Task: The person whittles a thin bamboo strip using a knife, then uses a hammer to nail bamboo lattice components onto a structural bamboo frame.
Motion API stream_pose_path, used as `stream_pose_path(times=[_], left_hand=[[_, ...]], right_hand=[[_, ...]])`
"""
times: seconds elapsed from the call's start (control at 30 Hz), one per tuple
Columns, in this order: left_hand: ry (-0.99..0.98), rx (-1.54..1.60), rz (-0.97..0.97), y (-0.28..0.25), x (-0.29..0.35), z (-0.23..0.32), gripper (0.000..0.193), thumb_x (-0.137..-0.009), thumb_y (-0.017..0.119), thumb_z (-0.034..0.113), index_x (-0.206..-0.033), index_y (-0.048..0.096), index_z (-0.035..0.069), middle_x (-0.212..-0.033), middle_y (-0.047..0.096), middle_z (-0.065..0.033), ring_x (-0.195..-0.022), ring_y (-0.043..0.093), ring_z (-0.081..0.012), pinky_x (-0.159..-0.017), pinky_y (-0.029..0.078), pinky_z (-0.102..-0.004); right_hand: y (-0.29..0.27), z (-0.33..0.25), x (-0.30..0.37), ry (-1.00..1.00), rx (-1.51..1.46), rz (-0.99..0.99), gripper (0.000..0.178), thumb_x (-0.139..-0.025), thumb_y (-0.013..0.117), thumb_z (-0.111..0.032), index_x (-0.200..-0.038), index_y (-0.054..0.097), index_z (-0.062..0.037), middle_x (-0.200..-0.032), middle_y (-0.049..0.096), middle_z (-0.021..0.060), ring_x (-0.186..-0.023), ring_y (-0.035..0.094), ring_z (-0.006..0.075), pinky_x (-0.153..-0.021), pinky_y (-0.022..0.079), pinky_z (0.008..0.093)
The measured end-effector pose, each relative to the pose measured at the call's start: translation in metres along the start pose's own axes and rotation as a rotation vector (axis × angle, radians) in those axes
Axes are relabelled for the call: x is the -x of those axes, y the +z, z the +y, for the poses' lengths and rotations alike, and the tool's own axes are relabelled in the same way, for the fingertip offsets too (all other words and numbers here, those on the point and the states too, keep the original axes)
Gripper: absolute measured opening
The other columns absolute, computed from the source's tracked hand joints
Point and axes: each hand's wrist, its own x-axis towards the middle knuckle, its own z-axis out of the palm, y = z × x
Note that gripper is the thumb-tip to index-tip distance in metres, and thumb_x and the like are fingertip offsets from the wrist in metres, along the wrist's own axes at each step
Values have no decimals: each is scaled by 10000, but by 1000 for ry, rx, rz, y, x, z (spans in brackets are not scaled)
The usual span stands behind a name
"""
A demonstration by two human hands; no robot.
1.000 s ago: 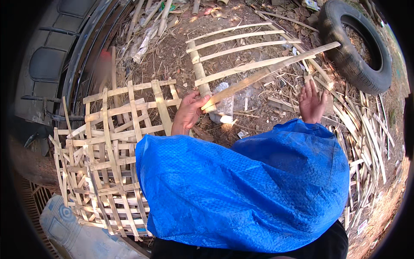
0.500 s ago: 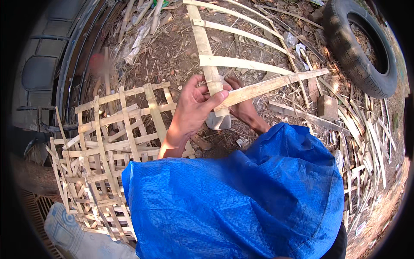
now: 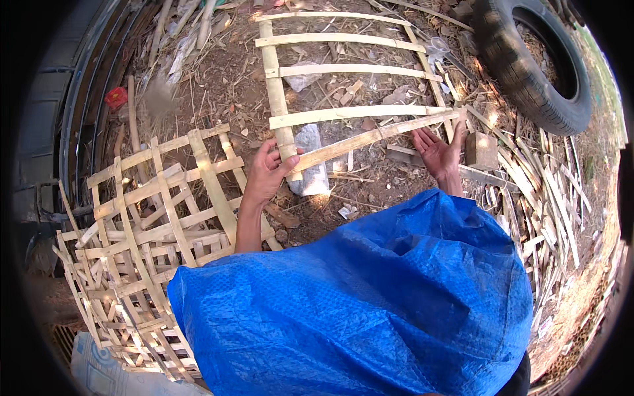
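Note:
A frame of light bamboo slats (image 3: 272, 66) spreads out in front of me, with several thin crosspieces between two long sides. My left hand (image 3: 265, 173) is closed on its near left corner, thumb over the spot where a slanting bamboo strip (image 3: 373, 136) meets the side slat. My right hand (image 3: 441, 153) is open at the strip's other end, palm showing and fingers spread. Its thumb reaches up to the near right corner, apparently touching it. Under the left corner, a pale whitish block (image 3: 312, 178) lies on the ground.
Stacked bamboo lattices (image 3: 152, 224) stand to the left. A blue tarp (image 3: 356, 303) covers my lap. At the far right lies a tyre (image 3: 528, 66), with a brick (image 3: 481, 151) and a heap of loose bamboo strips (image 3: 548, 198) nearer. Dry leaves and scraps litter the soil.
My right hand has moved right, from beside the left hand to the strip's far end. The frame has swung flatter and shifted left in view, with my left hand still on its corner.

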Motion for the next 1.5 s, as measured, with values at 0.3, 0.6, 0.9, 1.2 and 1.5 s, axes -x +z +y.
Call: stream_pose_path(times=[0.3,0.6,0.9,1.2,1.5], left_hand=[[-98,-62,44,-8,10,-38,520,-922,748,78,-1331,437,2,-1196,696,-177,-1075,684,-207,-922,576,-336],[-51,-254,118,-13,6,-48,512,-887,778,71,-1311,503,-13,-1151,683,-123,-1048,644,-174,-924,529,-319],[-76,-481,217,-28,5,-67,534,-804,852,153,-1240,598,-22,-1024,657,-66,-913,578,-147,-837,515,-307],[-128,-620,264,-19,5,-67,551,-783,876,202,-1203,614,-40,-990,663,-79,-858,579,-151,-781,524,-319],[-171,-610,259,-24,14,-63,465,-795,889,269,-1017,676,-79,-865,682,-91,-719,637,-130,-604,522,-258]], right_hand=[[13,27,-31,-153,80,188,397,-1055,558,-290,-1315,489,2,-1240,634,198,-1188,620,311,-1034,501,411],[-24,39,10,-197,193,311,355,-1078,492,-250,-1277,479,45,-1186,631,226,-1138,637,340,-1030,516,425],[-7,-15,53,225,1131,309,549,-996,632,-440,-1070,658,103,-908,719,211,-765,740,266,-621,610,300],[-17,-58,46,-268,2094,764,545,-913,679,-455,-1024,694,79,-952,697,337,-926,700,476,-812,542,534],[-78,-58,23,-412,1716,741,592,-803,824,-433,-1024,717,105,-861,749,219,-767,738,286,-704,568,375]])
